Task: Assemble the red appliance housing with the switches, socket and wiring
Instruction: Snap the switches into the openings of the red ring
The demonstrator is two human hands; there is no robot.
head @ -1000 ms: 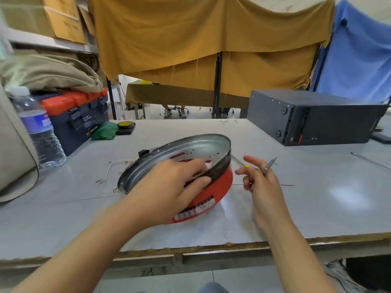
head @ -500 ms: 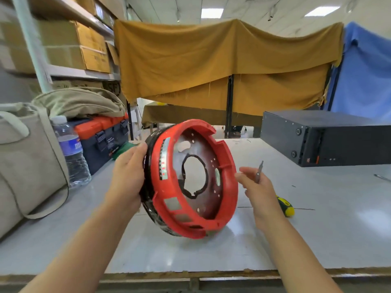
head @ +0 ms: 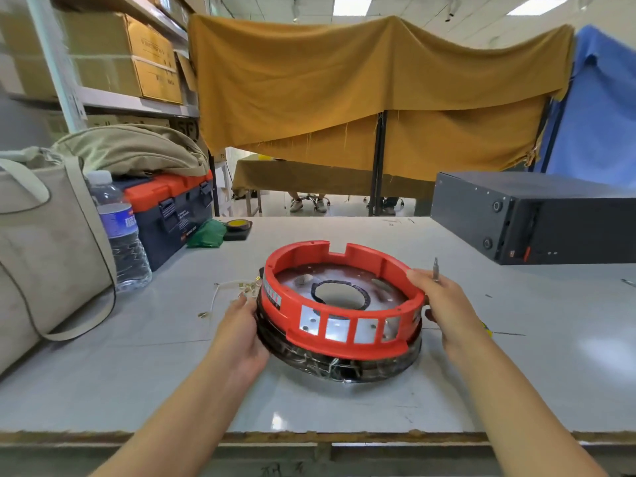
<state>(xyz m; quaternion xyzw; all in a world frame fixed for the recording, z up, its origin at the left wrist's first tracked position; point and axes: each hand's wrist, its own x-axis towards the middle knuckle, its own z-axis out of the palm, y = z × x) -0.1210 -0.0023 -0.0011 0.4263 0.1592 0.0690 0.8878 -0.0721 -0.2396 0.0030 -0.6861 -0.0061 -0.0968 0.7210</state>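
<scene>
The round red appliance housing lies on the grey table, red rim up, over a black and metal base ring. A metal plate with a central hole shows inside it. My left hand grips its left side. On the right rim rests my right hand, which pinches a small metal screwdriver bit that sticks up between its fingers. White wiring with brass terminals lies loose on the table left of the housing.
A yellow-green screwdriver peeks out behind my right wrist. At the left stand a water bottle, a beige bag and an orange-lidded toolbox. A black box sits far right. The table's worn front edge is near.
The housing was flipped from metal side up, raised on edge, then laid down red rim up. My right hand moved onto its right rim, still holding the bit.
</scene>
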